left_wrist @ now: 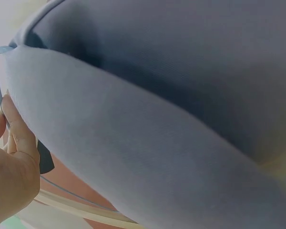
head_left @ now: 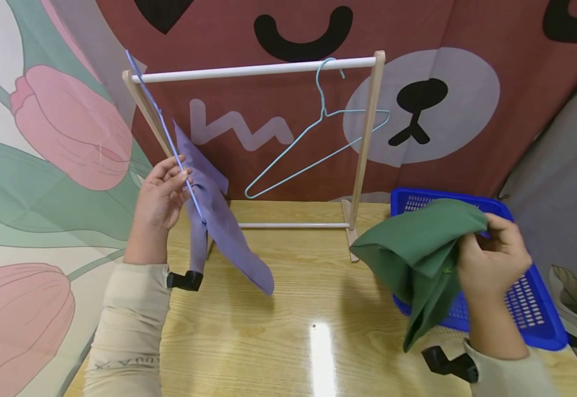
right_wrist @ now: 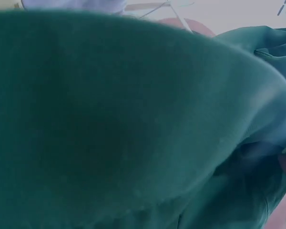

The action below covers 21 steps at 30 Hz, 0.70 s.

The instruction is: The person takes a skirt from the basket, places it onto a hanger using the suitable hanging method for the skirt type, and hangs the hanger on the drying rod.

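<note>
At the left of the head view, my left hand (head_left: 159, 193) pinches the lower part of a thin blue-purple hanger (head_left: 166, 127), seen nearly edge-on by the rack's left post. A purple garment (head_left: 229, 237) drapes from that hanger; it fills most of the left wrist view, with fingers (left_wrist: 21, 133) at its edge. On the right, my right hand (head_left: 497, 259) grips a bunched green garment (head_left: 422, 242) by one edge, holding it above the blue basket. The green cloth (right_wrist: 109, 105) covers most of the right wrist view and hides nearly all of that hand.
A small clothes rack with a white top rail (head_left: 258, 70) and wooden posts stands on the wooden table (head_left: 278, 336). One bare light-blue hanger (head_left: 288, 151) hangs near its right end. The blue plastic basket (head_left: 541, 309) sits at the right; a patterned cloth backdrop (head_left: 278, 33) rises behind.
</note>
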Each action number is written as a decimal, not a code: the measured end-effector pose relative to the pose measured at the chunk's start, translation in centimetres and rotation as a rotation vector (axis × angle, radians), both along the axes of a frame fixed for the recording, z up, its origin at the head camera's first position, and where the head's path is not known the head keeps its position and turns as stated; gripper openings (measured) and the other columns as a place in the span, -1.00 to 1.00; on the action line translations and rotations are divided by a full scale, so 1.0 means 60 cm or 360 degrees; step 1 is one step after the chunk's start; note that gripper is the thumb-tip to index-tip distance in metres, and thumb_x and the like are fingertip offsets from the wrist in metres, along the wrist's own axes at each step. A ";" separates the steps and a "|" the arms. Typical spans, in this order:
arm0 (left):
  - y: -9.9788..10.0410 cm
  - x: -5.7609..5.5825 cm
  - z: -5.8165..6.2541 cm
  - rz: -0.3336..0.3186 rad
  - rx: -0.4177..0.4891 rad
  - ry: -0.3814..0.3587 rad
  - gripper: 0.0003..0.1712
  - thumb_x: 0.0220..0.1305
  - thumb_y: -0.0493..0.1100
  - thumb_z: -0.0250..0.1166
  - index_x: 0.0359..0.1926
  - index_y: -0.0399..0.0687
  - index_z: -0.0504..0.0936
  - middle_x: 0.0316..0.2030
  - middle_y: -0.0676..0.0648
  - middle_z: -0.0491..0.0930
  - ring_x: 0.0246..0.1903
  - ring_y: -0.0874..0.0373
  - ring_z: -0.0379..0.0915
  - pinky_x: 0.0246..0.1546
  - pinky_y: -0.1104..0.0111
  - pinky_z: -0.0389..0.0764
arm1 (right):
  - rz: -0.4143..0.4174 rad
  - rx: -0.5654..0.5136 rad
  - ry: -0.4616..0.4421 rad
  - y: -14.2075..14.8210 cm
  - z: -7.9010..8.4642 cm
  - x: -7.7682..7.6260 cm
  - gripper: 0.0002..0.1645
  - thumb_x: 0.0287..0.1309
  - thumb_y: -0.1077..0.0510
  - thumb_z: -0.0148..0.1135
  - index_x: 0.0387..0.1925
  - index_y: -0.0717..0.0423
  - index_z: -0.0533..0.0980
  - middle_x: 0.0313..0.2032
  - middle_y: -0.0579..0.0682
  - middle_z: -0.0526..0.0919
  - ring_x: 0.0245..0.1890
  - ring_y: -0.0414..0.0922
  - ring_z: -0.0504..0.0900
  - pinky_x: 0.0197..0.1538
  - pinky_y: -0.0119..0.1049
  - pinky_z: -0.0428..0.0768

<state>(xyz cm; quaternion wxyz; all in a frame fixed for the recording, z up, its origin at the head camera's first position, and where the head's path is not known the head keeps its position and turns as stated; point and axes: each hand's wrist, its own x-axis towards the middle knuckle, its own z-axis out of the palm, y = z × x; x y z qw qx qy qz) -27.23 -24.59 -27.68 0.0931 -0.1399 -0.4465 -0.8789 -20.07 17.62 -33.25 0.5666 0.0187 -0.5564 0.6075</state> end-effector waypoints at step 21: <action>0.000 -0.020 -0.021 0.0061 -0.0024 -0.0156 -0.76 0.09 -0.52 0.04 -0.21 -0.29 0.47 -0.51 -0.12 0.52 -0.56 0.16 0.44 -0.61 0.49 0.47 | 0.0265 0.0491 0.0051 0.012 -0.136 -0.054 -0.78 -0.26 0.49 0.17 -0.41 0.43 0.54 -0.41 0.32 0.54 -0.56 -0.08 0.53 -0.50 -0.52 0.44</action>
